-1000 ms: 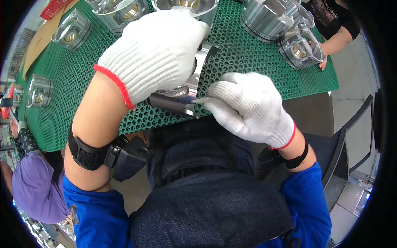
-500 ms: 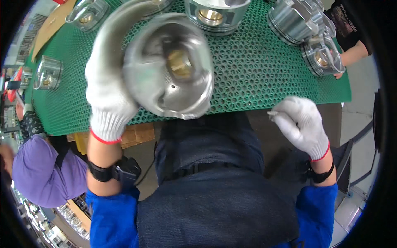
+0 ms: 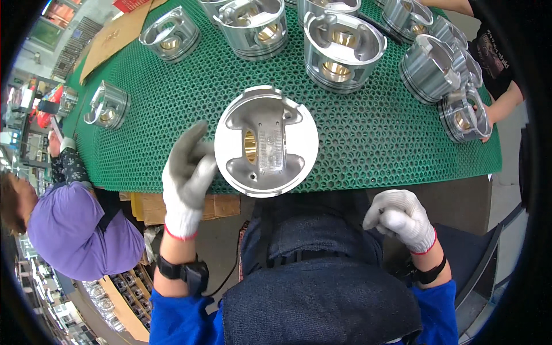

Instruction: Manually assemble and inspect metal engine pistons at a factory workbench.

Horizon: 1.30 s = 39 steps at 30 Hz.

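A metal engine piston (image 3: 271, 150) stands near the front edge of the green mat (image 3: 368, 138), its hollow underside facing up and a brass-coloured bushing showing in its pin bore. Just left of it is my left hand (image 3: 187, 178) in a white knit glove with grey fingers. Its fingers and thumb are apart, and the thumb lies close to the piston's rim; I cannot tell whether it touches. My right hand (image 3: 401, 220), also gloved in white, hovers off the table's front edge at the right. Its fingers are curled closed, and whatever they may hold is hidden.
Several more pistons stand farther back, the closest a large piston (image 3: 343, 52). Another piston (image 3: 107, 105) is at the far left. Cardboard (image 3: 115, 37) lies at the back left. One person in purple (image 3: 86, 233) is at the left; another's hand (image 3: 489, 118) touches pistons at the right.
The piston that my left hand held raised now stands on the mat, released. My left hand has opened and drawn back left. My right hand stays closed, and the view has shifted.
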Each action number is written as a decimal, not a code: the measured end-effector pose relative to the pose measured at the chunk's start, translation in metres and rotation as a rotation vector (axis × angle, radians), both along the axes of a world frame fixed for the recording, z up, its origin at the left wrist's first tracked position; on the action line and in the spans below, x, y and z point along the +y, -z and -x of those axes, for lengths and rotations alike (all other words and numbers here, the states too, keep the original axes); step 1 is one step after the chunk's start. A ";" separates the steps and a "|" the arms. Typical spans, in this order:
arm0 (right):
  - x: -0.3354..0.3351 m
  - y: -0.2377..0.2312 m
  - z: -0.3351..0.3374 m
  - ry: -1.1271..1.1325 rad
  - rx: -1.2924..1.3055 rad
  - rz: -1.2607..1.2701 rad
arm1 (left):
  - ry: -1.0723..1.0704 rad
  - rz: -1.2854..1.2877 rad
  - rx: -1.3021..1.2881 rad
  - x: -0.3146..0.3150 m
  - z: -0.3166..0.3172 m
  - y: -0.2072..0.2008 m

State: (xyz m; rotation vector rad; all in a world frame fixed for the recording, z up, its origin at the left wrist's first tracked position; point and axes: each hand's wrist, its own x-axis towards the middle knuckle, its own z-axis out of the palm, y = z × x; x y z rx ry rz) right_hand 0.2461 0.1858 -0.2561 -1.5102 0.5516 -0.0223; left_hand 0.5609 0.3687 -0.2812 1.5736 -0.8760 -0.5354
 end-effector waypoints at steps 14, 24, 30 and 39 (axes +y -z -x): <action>-0.005 -0.024 -0.038 0.209 -0.185 0.176 | 0.332 -0.073 -1.389 -0.093 0.102 -0.072; -0.008 -0.004 -0.041 0.146 -0.352 0.913 | 0.478 -0.267 -1.304 -0.130 0.100 -0.086; -0.016 -0.022 -0.034 -0.100 -0.140 1.288 | 0.583 -0.156 -1.419 -0.171 0.076 -0.079; -0.020 -0.016 -0.042 -0.586 0.060 1.313 | 0.621 -0.119 -1.450 -0.167 0.072 -0.084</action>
